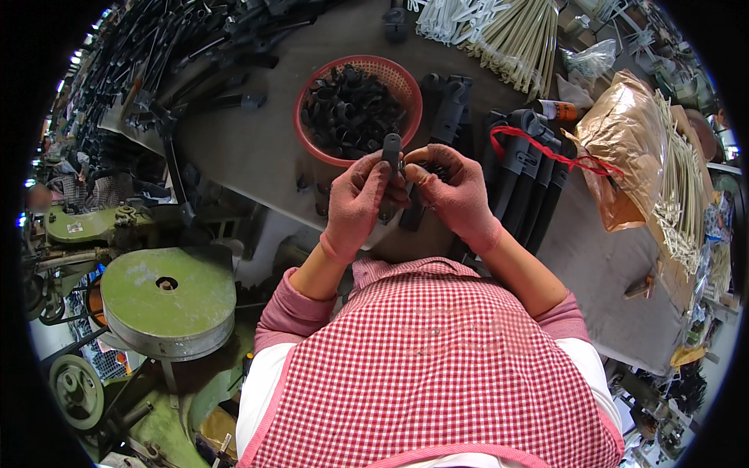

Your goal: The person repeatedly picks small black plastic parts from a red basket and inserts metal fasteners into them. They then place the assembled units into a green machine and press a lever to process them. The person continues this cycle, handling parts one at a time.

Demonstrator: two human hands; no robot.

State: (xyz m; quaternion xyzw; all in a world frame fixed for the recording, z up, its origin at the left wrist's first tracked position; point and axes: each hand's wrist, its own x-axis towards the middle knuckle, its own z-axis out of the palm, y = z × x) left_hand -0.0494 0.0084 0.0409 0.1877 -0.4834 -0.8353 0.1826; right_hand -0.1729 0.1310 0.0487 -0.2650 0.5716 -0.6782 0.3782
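Note:
In front of my chest, my two hands meet in dirty pink gloves. My left hand (356, 204) is closed around a black part (392, 148) with a rounded top, held upright between thumb and fingers. My right hand (459, 198) presses thumb and forefinger together against the side of that part; anything pinched there is too small to name. Small dark metal pieces (438, 168) show in the curl of its fingers. Just beyond my hands, a red plastic basket (299, 125) holds many small black curved parts (351, 109).
Black tubular parts (515, 168) lie to the right beside a red strap (538, 143). Farther right are a brown paper bag (616, 148) and bundled pale rods (677, 187). Black rods (179, 47) pile up far left. A green machine (168, 296) stands by the table's left edge.

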